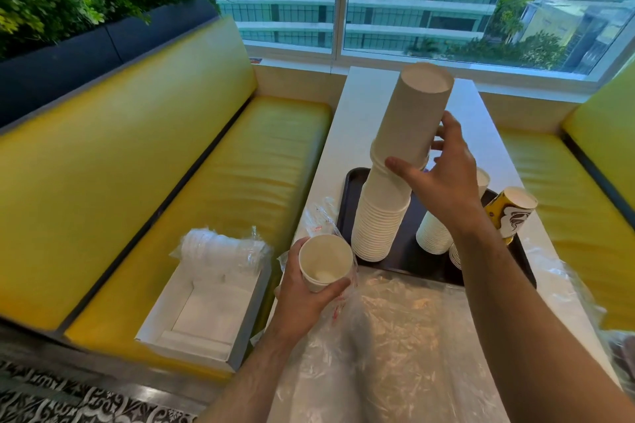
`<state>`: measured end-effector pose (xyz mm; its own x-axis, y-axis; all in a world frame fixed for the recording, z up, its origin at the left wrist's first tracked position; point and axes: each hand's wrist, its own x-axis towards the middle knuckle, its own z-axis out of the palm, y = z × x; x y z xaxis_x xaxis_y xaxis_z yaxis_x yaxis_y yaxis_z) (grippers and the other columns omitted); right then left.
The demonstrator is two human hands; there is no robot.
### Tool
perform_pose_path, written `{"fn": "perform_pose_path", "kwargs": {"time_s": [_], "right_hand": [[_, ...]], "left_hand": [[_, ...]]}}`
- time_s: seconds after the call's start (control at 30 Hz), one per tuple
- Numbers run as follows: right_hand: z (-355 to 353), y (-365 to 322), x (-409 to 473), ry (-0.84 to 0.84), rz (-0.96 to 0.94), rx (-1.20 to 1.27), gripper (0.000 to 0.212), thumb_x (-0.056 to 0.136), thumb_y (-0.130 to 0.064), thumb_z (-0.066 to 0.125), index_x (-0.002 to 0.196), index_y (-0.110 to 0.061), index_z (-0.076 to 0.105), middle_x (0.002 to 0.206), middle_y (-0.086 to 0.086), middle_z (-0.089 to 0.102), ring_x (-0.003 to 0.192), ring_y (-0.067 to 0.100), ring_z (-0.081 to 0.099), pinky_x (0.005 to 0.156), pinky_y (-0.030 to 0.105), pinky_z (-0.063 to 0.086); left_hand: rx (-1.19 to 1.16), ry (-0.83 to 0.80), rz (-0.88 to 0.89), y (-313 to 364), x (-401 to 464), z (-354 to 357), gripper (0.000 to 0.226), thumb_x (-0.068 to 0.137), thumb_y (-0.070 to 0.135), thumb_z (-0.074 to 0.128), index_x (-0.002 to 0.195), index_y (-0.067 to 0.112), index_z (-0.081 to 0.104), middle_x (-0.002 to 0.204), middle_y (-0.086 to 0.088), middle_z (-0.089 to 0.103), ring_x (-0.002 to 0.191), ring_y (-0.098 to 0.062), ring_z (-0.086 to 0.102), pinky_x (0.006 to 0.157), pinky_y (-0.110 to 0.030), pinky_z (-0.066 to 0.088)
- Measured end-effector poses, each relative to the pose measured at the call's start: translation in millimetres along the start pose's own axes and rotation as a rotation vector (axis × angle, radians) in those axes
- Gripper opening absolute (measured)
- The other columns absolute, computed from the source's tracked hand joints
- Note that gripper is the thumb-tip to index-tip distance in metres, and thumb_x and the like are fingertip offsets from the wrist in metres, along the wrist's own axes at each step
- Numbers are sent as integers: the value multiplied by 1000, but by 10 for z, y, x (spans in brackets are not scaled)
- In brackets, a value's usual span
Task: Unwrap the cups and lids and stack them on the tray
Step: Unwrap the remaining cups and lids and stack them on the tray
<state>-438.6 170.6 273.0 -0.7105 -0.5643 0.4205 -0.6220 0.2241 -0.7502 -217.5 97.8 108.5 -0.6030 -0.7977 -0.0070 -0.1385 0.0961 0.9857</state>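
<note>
1. Far left, on the yellow bench [192, 154]: an open white box [206, 306], with a bundle of lids [220, 251] in clear plastic lying across its far end. Lids apparently not yet unwrapped.
2. At the near table edge: left hand [302, 295] curled round a short nest of white cups [324, 266], mouth up, thumb on the near side of the rim, fingers round the far side. Clear plastic wrap [395, 336] spread loose over the table just right of that hand and towards the camera.
3. Centre, on the dark tray [350, 182]: a tall stack of upturned white cups [385, 213], rims down, leaning slightly right at the top. Upper part of the stack held by the right hand [443, 175], thumb on the near side and fingers wrapped round the far side.
4. Further right on the tray: a shorter stack of white cups [433, 230], partly behind the right forearm, and a yellow printed cup [512, 213] tilted at the tray's right edge.
5. Step in hand, by judgement: stacking unwrapped cups, with the tall stack being steadied or topped up.
6. Next move likely calls for turning the left-hand cups rim down, centring them over the leaning top and lowering gently, since a nudge sideways could topple the column.
</note>
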Motion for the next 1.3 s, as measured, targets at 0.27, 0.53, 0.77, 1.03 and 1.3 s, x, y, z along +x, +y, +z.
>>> {"fn": "perform_pose_path", "kwargs": {"time_s": [0.27,0.53,0.77,1.03,1.3], "right_hand": [[152,235,-155,-73,100,4,95,76,-41,87,151,-27,31,146,0,52,126,22,56,104,50,52],[296,419,-271,-136,159,8,91,78,-39,86,150,-29,30,144,-3,53,125,18,54,103,43,49],[355,490,-296,-90,169,3,95,77,-40,86,152,-28,28,148,-2,47,132,18,48,107,42,44],[415,-46,-730,48,-162,-19,41,81,-24,74,120,-19,62,124,-3,55,115,7,47,98,18,38],[713,-122,-951,-816,-5,-345,114,71,-50,86,159,-30,17,162,-7,22,146,17,23,119,40,27]], "left_hand": [[20,7,-7,17,-11,3,113,47,84,80,143,45,35,136,20,51,127,-5,51,110,-41,46],[48,2,-34,7,5,10,114,49,83,80,145,45,31,140,21,48,132,-9,48,113,-54,40],[30,-5,-32,12,-5,-5,104,62,50,94,146,38,34,137,20,49,129,-5,49,108,-31,44],[49,20,-57,-18,9,-13,109,46,71,90,138,57,33,135,26,53,128,-4,51,111,-53,42],[344,71,-59,-30,36,-19,116,57,44,97,150,38,29,144,18,42,134,-4,39,113,-40,31]]}}
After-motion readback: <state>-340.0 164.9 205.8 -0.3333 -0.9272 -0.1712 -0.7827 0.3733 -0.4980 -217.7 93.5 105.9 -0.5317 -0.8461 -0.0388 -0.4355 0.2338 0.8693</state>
